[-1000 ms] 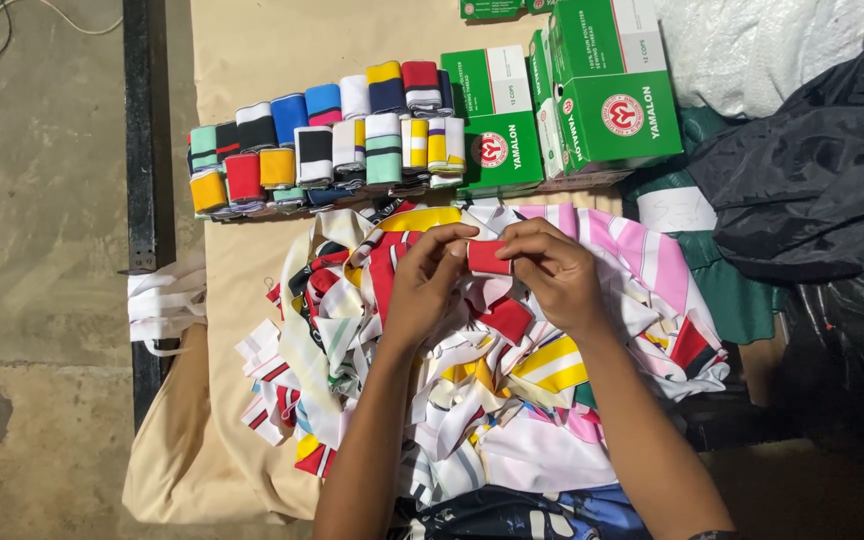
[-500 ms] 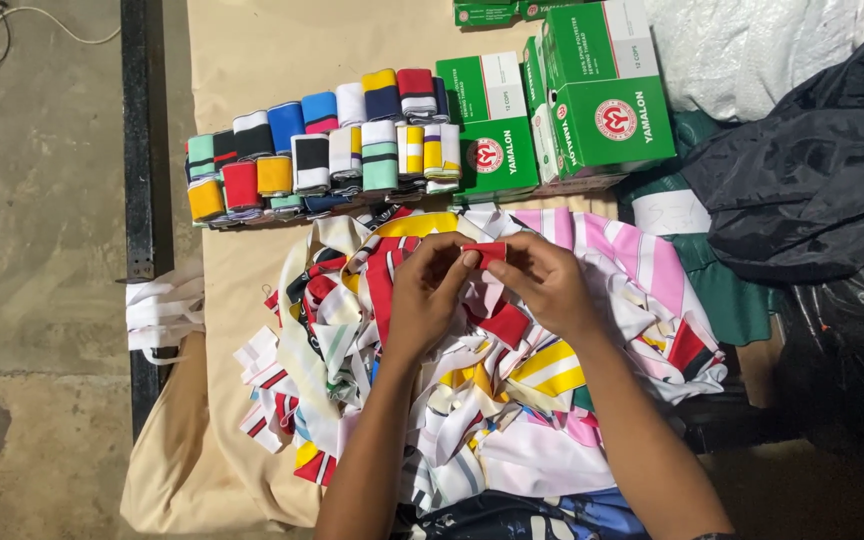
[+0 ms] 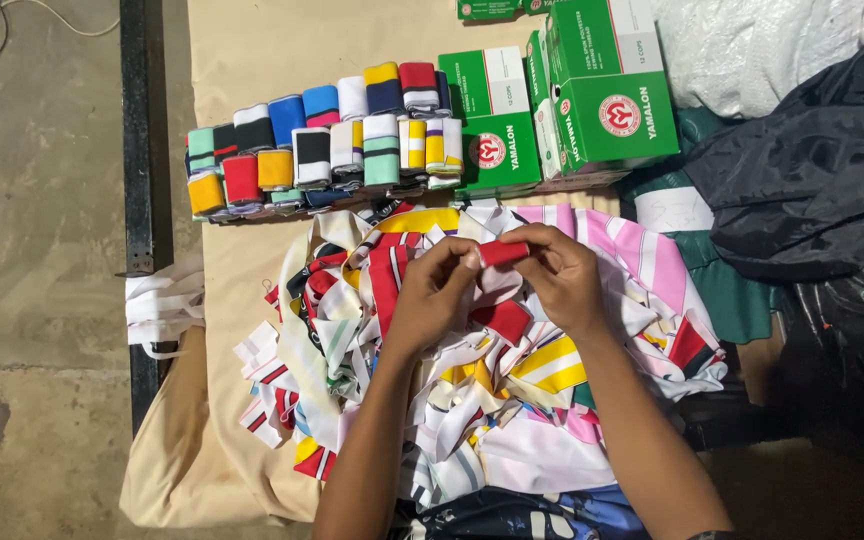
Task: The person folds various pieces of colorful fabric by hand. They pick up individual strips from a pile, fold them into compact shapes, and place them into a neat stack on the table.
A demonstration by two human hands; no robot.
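Both hands meet over the heap of striped fabric strips [image 3: 512,400]: the left hand [image 3: 432,295] and right hand [image 3: 562,275] each pinch an end of a small red strip [image 3: 504,252], held just above the pile. Beyond them, folded coloured bands [image 3: 322,145] sit in rows beside green boxes [image 3: 552,110].

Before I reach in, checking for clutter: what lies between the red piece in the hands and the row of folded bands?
In the head view, loose striped fabric strips lie between the red piece and the folded bands.
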